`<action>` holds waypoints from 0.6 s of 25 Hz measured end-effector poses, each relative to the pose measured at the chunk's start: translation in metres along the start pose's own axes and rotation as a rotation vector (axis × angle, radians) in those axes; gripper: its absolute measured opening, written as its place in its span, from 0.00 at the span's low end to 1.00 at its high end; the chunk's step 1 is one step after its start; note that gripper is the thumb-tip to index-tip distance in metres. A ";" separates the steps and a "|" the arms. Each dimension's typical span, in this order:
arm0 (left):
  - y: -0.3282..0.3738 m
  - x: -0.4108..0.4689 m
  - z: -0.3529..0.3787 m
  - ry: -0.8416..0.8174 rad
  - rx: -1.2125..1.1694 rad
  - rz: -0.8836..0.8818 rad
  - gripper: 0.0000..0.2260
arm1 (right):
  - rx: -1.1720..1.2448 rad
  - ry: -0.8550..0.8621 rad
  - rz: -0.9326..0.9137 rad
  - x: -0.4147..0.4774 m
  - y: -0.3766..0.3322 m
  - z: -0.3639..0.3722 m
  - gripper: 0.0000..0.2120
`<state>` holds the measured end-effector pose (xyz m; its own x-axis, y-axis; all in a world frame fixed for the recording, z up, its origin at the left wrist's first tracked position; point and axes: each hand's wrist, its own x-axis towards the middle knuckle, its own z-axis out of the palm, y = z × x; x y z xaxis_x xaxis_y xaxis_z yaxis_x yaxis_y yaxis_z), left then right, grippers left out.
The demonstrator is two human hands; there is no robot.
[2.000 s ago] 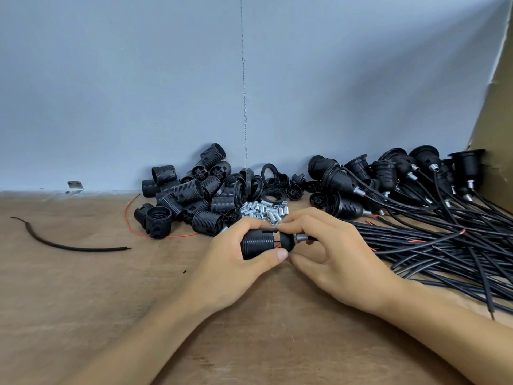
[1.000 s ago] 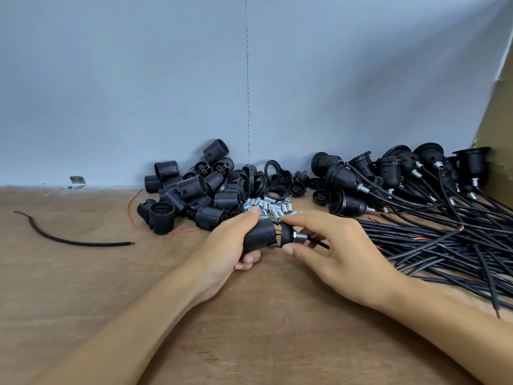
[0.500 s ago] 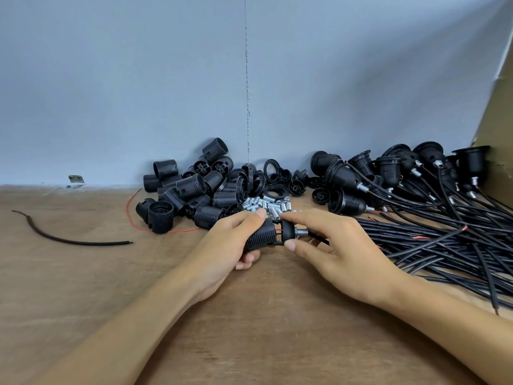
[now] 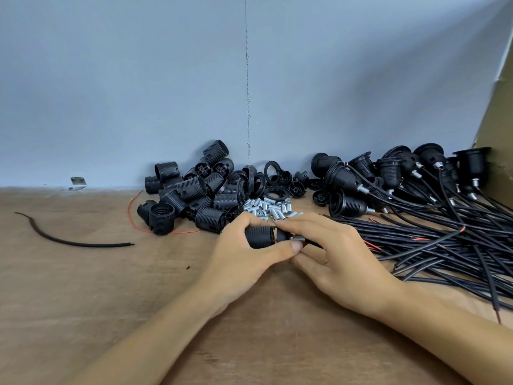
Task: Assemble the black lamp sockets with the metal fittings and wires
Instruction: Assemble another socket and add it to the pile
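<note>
My left hand (image 4: 244, 257) grips a black ribbed socket shell (image 4: 259, 237) lying sideways just above the table. My right hand (image 4: 336, 257) pinches the black socket cap (image 4: 283, 235) with its metal fitting (image 4: 299, 239) against the shell's right end; a black wire runs off to the right under the fingers. Behind the hands lie a small heap of loose metal fittings (image 4: 268, 209) and a pile of empty black shells (image 4: 194, 195).
Loose black rings and caps (image 4: 274, 184) lie by the wall. Finished sockets with wires (image 4: 388, 179) are stacked at the right, their black cables (image 4: 444, 245) fanning over the wooden table (image 4: 83, 287). A cut black wire piece (image 4: 69, 241) and a thin red wire (image 4: 133, 215) lie at the left.
My left thumb has come round under the shell and my hands have closed together, bringing cap and shell end to end. The grip shifted between frames.
</note>
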<state>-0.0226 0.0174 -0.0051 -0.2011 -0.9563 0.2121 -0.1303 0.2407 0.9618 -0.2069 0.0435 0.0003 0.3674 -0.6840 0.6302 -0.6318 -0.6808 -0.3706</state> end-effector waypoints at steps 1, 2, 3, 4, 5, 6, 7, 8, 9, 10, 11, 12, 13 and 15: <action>0.001 -0.002 0.002 0.030 -0.010 0.001 0.17 | 0.006 0.004 -0.008 0.000 -0.001 0.000 0.21; 0.002 -0.002 0.004 0.057 -0.020 0.004 0.17 | 0.010 0.005 -0.017 0.000 -0.001 0.000 0.21; 0.004 -0.003 0.005 0.074 -0.022 0.005 0.17 | 0.011 0.001 -0.022 0.000 -0.002 0.000 0.22; 0.004 -0.003 0.006 0.078 -0.017 0.008 0.17 | 0.012 -0.004 -0.022 0.000 -0.003 0.000 0.22; 0.004 -0.004 0.007 0.072 -0.010 0.011 0.16 | 0.013 -0.009 -0.020 0.000 -0.003 -0.001 0.23; 0.004 -0.004 0.008 0.062 -0.006 0.014 0.15 | 0.013 -0.012 -0.019 0.000 -0.003 -0.001 0.24; 0.005 -0.005 0.008 0.055 -0.006 0.014 0.15 | 0.013 -0.015 -0.021 0.000 -0.003 -0.001 0.24; 0.004 -0.004 0.008 0.048 -0.007 0.013 0.15 | 0.014 -0.017 -0.024 0.000 -0.003 -0.001 0.24; 0.004 -0.005 0.008 0.041 -0.006 0.008 0.15 | 0.013 -0.017 -0.027 0.000 -0.003 -0.001 0.23; 0.004 -0.005 0.008 0.033 -0.005 0.003 0.15 | 0.009 -0.015 -0.030 0.000 -0.004 -0.002 0.23; 0.004 -0.005 0.008 0.028 0.003 -0.005 0.15 | 0.003 -0.010 -0.033 0.000 -0.004 -0.002 0.22; 0.004 -0.005 0.008 0.024 0.009 -0.011 0.15 | -0.001 -0.005 -0.035 0.000 -0.004 -0.001 0.22; 0.004 -0.005 0.007 0.023 0.012 -0.016 0.15 | -0.004 -0.001 -0.036 -0.001 -0.005 -0.001 0.21; 0.004 -0.005 0.007 0.030 0.003 -0.017 0.15 | -0.007 0.010 -0.038 -0.001 -0.005 0.000 0.21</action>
<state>-0.0291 0.0242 -0.0039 -0.1694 -0.9649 0.2005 -0.1367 0.2245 0.9648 -0.2041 0.0476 0.0022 0.3843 -0.6553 0.6503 -0.6225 -0.7041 -0.3416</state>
